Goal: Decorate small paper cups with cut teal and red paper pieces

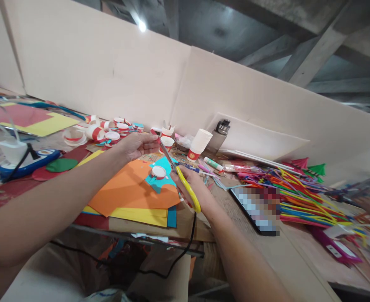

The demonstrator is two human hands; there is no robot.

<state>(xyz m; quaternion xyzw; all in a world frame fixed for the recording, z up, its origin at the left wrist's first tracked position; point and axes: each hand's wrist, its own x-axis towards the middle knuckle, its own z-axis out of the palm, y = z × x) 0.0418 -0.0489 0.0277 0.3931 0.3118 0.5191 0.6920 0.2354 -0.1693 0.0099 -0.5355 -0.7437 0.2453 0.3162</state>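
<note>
A grey bottle [218, 140] stands near a pale partition [109, 63], and a phone [256, 212] lies beside multicoloured pipe cleaners [301, 197].

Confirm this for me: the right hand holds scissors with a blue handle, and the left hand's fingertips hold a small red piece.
Not quite: the handle of the scissors is yellow, not blue, as the head view shows. The right hand does hold them, and the left hand holds the small red piece.
</note>
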